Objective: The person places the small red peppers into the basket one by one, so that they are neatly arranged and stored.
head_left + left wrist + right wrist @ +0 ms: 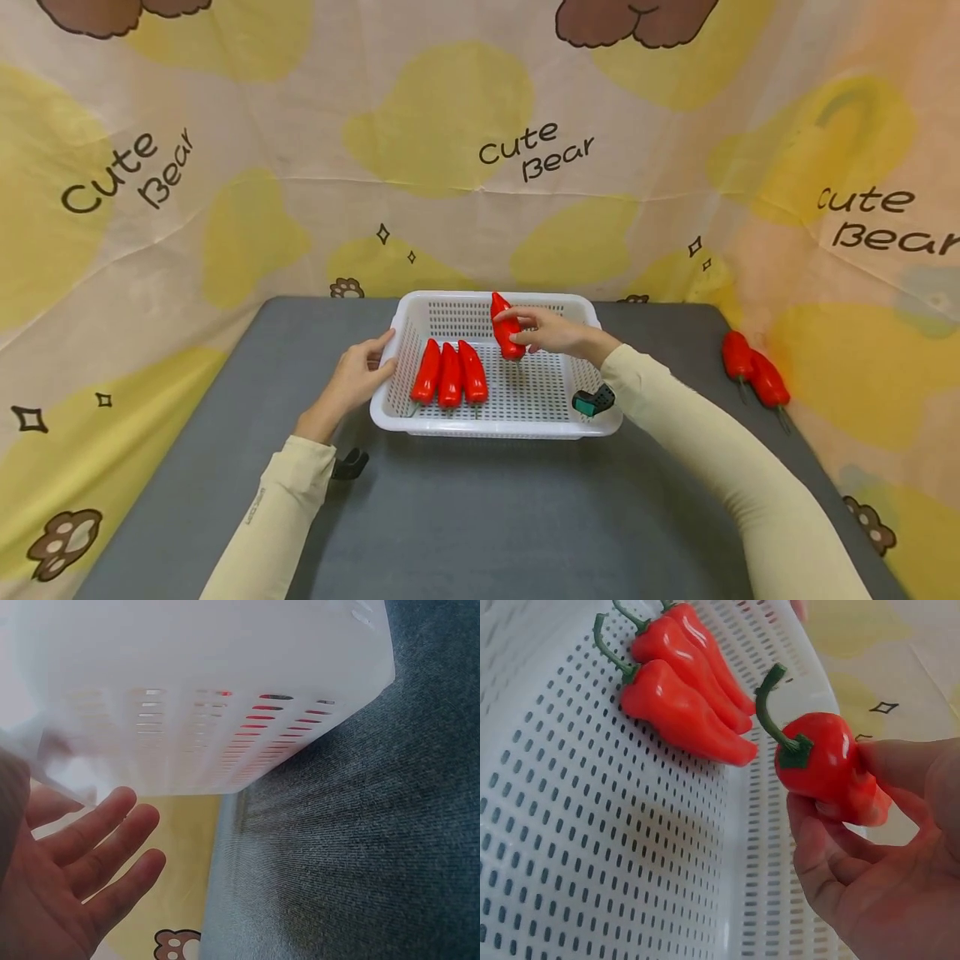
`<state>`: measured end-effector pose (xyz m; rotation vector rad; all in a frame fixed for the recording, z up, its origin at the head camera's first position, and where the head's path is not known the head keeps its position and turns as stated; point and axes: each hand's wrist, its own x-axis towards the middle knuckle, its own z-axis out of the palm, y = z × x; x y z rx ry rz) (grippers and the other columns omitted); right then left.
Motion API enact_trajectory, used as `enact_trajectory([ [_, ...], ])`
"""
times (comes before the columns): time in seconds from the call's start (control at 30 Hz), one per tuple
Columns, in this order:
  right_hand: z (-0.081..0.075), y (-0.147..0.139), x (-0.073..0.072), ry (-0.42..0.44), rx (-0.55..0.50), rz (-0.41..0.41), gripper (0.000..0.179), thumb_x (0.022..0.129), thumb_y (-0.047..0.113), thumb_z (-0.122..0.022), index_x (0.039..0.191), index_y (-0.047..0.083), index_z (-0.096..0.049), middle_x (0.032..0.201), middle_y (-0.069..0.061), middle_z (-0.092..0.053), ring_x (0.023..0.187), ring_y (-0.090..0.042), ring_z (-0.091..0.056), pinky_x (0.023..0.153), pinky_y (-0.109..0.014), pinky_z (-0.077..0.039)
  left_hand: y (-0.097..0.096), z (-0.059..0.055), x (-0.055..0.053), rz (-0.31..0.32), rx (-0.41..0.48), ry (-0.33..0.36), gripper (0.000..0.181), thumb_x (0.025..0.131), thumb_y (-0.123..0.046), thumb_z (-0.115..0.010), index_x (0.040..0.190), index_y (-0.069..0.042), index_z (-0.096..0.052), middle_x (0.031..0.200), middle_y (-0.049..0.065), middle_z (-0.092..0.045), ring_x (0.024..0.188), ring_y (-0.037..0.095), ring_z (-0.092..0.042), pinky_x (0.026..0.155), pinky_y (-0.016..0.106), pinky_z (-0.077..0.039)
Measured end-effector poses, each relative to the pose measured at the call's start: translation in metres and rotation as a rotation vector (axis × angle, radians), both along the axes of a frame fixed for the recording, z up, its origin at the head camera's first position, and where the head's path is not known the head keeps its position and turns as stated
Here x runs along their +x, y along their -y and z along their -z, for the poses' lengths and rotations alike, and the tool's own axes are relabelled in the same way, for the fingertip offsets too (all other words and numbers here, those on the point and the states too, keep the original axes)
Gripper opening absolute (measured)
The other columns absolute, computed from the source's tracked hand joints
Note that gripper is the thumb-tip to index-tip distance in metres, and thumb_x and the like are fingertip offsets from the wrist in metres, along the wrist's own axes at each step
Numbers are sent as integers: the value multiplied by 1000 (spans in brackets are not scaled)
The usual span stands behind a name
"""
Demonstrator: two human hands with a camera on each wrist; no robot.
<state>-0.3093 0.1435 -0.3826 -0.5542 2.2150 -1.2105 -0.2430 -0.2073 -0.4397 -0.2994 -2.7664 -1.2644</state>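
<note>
My right hand grips a red pepper between thumb and fingers, over the back part of the white plastic basket. Its curved green stem points away from the palm in the right wrist view. Three more red peppers lie side by side on the basket floor at the left, stems toward me. At the basket's left rim, my left hand holds on with the thumb at the edge. In the left wrist view, several of its fingers stretch out beside the outer wall.
Two red peppers lie at the right edge of the grey table. Patterned cloth hangs behind the table and along both sides. A black wrist device on my right arm overlaps the basket's right side.
</note>
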Motion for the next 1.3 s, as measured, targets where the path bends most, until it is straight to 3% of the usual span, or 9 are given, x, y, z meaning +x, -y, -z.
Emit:
enact_trajectory([
  [0.3,8,9,-15,26,32,-88,50,99,12,-58,148,18,-50,152,-14,-45,134,-34,-47,107,-56,-49,1,-1,1,0,-10,-5,56,96,-13,-60,149,-1,-46,132,31,-62,106,42,-70,91,52,-60],
  [0.83,28,14,-25,69,71,-78,53,98,16,-61,150,18,-49,147,-13,-50,128,-29,-51,107,-51,-50,0,-3,0,-1,-11,-2,56,97,-12,-60,150,-1,-46,133,31,-61,106,43,-70,92,53,-59],
  [1.3,39,19,-28,62,89,-97,52,95,19,-66,146,24,-55,155,-10,-44,136,-31,-46,102,-43,-55,0,-1,0,-6,-5,-13,56,96,-10,-60,149,0,-46,132,31,-62,103,42,-70,90,52,-60],
])
